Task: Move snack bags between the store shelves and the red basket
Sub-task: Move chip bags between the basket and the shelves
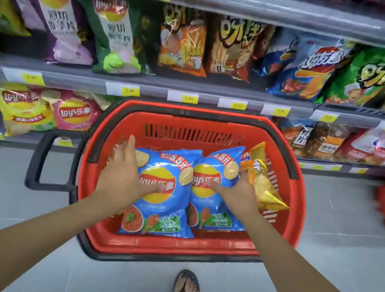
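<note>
A: Where are the person's hands?
B: The left hand (122,172) lies flat, fingers spread, on the left blue bag (163,207) in the red basket (168,251). The right hand (237,194) touches the right blue bag (215,216) beside a yellow bag (267,189); its grip is unclear.
A: And around them?
B: The basket stands on a grey floor (11,204) before the shelves (146,82).

Both bare arms reaching fwd & down. The left grip (125,175) is spreading fingers flat, palm down; the right grip (237,191) is angling inward, fingertips hidden.
</note>
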Demonstrator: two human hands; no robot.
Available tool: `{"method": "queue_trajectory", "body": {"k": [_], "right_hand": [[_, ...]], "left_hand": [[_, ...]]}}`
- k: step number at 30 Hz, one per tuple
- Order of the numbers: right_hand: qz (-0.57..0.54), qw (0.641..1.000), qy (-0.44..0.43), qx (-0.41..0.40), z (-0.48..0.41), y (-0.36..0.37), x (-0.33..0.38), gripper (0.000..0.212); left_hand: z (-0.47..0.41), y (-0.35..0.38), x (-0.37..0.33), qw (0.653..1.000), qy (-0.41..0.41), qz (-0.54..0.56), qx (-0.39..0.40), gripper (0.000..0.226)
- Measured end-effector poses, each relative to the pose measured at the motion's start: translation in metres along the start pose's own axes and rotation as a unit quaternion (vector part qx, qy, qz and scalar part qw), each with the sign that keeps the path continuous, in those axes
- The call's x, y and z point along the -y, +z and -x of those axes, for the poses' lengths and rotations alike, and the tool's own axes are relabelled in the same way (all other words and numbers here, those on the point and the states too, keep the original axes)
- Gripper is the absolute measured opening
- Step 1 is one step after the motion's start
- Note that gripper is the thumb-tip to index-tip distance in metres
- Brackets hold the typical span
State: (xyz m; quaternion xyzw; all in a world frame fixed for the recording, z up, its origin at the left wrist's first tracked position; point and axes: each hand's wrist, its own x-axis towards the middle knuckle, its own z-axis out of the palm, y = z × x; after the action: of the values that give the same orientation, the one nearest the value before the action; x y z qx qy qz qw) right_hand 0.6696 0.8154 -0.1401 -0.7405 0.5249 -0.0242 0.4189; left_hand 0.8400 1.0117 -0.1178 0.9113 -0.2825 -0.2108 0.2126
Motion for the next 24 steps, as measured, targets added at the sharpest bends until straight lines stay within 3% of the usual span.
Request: {"method": "queue_trajectory", "body": {"k": [2,4,6,9,11,17,24], "right_hand": [[-0.035,0.999,-0.002,-0.002,-0.002,0.005,-0.004,0.072],[-0.027,0.999,-0.019,-0.005,0.003,0.004,0.001,0.054],[-0.023,0.999,-0.036,-0.007,0.012,-0.003,0.012,0.044],[-0.026,0.998,-0.046,-0.024,0.026,-0.024,0.034,0.041],[-0.048,0.997,-0.048,-0.031,0.037,-0.047,0.054,0.043],[-0.117,0.987,-0.111,-0.017,0.073,-0.146,0.147,0.041],[-0.182,0.96,-0.214,-0.003,0.109,-0.27,0.279,0.036]], "left_hand": [[0.001,0.012,0.001,0.984,-0.061,0.169,-0.01,0.145],[0.001,0.019,0.002,0.949,-0.132,0.285,0.004,0.122],[0.002,0.015,0.003,0.933,-0.139,0.329,0.031,0.081],[0.01,-0.006,-0.004,0.94,-0.115,0.32,0.014,0.047],[0.015,-0.035,-0.015,0.944,-0.101,0.313,-0.012,0.046],[0.021,-0.161,-0.077,0.935,-0.087,0.339,-0.05,0.073],[0.04,-0.308,-0.184,0.92,0.006,0.379,-0.095,0.052]]}}
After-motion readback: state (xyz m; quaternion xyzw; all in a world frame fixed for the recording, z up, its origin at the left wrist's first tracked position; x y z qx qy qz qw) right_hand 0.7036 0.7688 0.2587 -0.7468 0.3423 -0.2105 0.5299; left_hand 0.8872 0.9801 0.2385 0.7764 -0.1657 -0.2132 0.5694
